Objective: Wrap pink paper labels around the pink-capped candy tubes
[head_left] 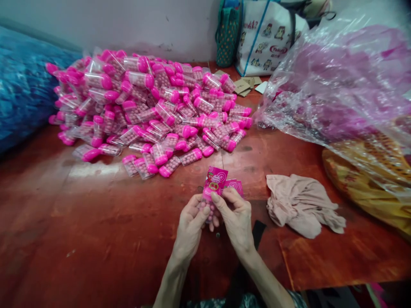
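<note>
Near the table's front edge, my left hand [190, 222] is closed around a small clear bottle [210, 210] of pink balls. My right hand [236, 216] pinches a pink printed label sleeve [215, 179] between thumb and fingers. The sleeve stands over the bottle's upper end; how far it is on, I cannot tell. Behind my right fingers lie more pink printed sleeves [236, 185], partly hidden. Beyond my hands is a large heap of similar clear bottles [160, 111] with bright pink caps, lying at all angles.
A beige cloth [302, 203] lies crumpled to the right on the red-brown table [96, 222]. Clear plastic wrapping [337, 81] spreads over the right side, beside a yellow bag [362, 192]. A blue bag [28, 85] bulges at the left. A white printed bag [269, 38] stands by the wall.
</note>
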`<state>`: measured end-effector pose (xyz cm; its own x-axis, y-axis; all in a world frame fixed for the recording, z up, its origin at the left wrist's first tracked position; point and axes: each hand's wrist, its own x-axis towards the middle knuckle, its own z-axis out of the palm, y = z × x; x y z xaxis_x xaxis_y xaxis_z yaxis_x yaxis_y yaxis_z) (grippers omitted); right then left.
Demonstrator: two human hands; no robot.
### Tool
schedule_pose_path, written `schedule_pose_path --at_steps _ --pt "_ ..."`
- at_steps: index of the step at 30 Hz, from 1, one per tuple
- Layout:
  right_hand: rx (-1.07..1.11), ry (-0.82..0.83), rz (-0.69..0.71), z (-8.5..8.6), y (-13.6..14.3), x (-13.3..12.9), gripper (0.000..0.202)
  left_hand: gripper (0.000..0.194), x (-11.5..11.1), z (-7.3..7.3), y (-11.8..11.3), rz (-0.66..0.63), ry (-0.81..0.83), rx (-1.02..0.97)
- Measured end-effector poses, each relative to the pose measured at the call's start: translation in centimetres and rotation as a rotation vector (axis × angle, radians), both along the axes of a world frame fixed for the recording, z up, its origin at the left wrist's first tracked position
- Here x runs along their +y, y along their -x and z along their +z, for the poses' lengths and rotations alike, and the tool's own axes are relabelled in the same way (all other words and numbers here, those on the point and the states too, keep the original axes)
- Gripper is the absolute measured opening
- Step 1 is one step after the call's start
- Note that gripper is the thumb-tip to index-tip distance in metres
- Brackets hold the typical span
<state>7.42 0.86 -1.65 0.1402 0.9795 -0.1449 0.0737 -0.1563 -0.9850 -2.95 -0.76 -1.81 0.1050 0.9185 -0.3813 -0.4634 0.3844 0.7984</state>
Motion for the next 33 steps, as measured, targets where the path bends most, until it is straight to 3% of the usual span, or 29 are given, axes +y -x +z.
schedule_pose_path --at_steps 6,14,18,26,33 --pt "0.101 0.087 -0.011 -0.4 0.7 -0.9 0.023 0.021 0.0 -0.2 0.0 0.047 0.007 0.015" --pt "0.491 0.217 0.04 0.5 0.0 -0.1 0.02 0.02 -0.1 -0.1 -0.3 -0.04 -0.074 0.194" --pt "0.583 0.271 0.023 0.4 0.1 0.2 0.022 0.023 -0.4 0.1 -0.6 -0.034 -0.091 0.268" --pt "0.413 0.304 0.035 0.6 0.6 -0.3 0.026 0.032 -0.3 0.2 -0.4 -0.009 -0.06 0.156" --pt "0.437 0.211 0.134 0.5 0.2 -0.6 0.032 0.03 0.0 0.2 -0.2 -0.002 -0.022 0.043"
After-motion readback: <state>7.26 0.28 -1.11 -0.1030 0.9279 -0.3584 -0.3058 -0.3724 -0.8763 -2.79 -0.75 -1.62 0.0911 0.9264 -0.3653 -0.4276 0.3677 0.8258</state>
